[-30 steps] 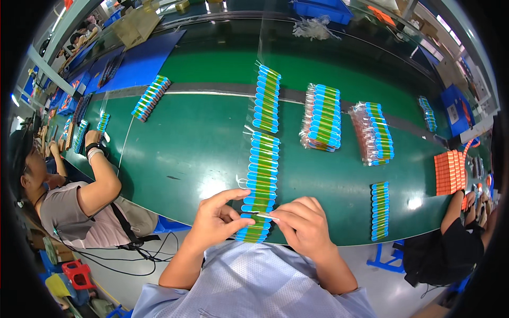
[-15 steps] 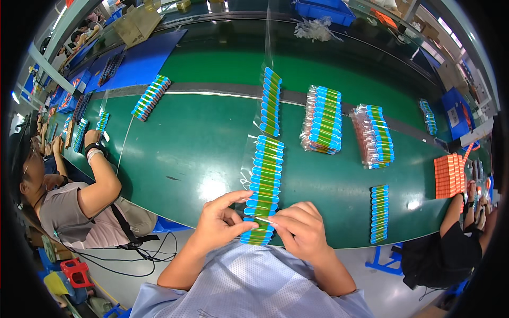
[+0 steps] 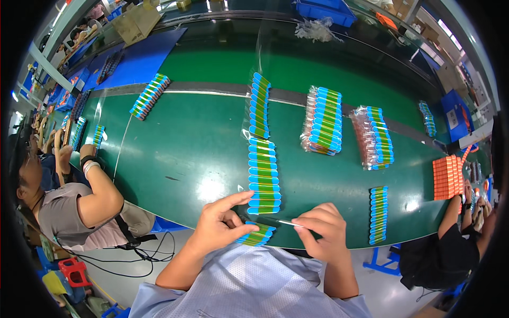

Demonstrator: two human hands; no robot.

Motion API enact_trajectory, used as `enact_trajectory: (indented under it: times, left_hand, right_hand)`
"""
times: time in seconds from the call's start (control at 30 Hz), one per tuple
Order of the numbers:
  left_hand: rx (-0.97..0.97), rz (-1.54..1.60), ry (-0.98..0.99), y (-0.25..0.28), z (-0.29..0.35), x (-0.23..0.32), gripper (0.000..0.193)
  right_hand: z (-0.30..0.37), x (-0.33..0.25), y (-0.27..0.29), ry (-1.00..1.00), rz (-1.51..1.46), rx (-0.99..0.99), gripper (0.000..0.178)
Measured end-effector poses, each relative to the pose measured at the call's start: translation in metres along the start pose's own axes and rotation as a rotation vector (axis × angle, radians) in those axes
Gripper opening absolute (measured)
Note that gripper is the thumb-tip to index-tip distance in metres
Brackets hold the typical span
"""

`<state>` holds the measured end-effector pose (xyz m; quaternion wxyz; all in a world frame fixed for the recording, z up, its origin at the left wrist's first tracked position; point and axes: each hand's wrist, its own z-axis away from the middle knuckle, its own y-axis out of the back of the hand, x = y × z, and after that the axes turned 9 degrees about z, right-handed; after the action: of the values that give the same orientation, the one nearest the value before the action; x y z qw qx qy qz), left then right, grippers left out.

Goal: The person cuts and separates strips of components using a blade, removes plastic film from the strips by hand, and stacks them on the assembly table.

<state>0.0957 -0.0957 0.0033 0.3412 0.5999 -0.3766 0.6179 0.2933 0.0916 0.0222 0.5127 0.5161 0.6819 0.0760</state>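
Note:
A long strip of blue-and-green, round-ended pieces in clear film (image 3: 263, 169) runs away from me across the green table. Close to my body lies a short section of the same strip (image 3: 257, 235), tilted, with a gap between it and the long strip. My left hand (image 3: 220, 225) grips this section under its thumb, while its index finger reaches the long strip's near end. Pinched in my right hand (image 3: 323, 228) is a thin silver tool (image 3: 288, 222), perhaps a slim blade, its tip pointing left at the gap. What the left fingers do underneath is hidden.
Stacks of wrapped blue-and-green strips (image 3: 324, 119) stand right of centre, with a single strip (image 3: 378, 214) nearer me. An orange stack (image 3: 448, 177) sits farther right. A co-worker (image 3: 79, 201) works at left, another (image 3: 435, 233) at right. A blue bin (image 3: 326, 10) is at the back.
The short section has come apart from the long strip and tilted. My right hand has moved right with the silver tool. The long strip has shifted slightly left.

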Motion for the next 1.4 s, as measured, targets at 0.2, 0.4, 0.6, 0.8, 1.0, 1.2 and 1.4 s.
enact_trajectory:
  times: [0.2,0.4,0.6,0.8,1.0,1.2,1.4]
  left_hand:
    - [-0.043,-0.052,0.115,-0.007,-0.002,0.010,0.072]
    - [-0.024,-0.007,-0.011,-0.003,0.000,0.000,0.072]
    - [-0.015,0.004,0.010,0.001,-0.002,0.003,0.078]
    - [0.181,0.341,-0.064,-0.007,-0.007,-0.002,0.090]
    - [0.151,0.553,-0.014,-0.026,-0.023,-0.001,0.092]
    - [0.101,0.534,-0.134,0.003,-0.027,-0.015,0.096]
    - [0.172,0.263,-0.241,0.004,-0.023,-0.036,0.078]
  right_hand:
    - [-0.005,-0.010,-0.023,0.075,-0.010,-0.049,0.020]
    - [-0.012,-0.015,-0.036,0.130,-0.132,-0.013,0.018]
    - [0.006,-0.015,-0.024,-0.327,-0.939,0.220,0.013]
    - [0.029,0.000,-0.015,-0.505,-0.631,-0.039,0.038]
    - [0.038,-0.011,-0.054,-0.330,-0.647,0.040,0.041]
    - [0.001,0.007,-0.007,-0.533,-0.922,0.310,0.049]
    - [-0.090,0.065,0.031,-0.408,-0.672,0.384,0.043]
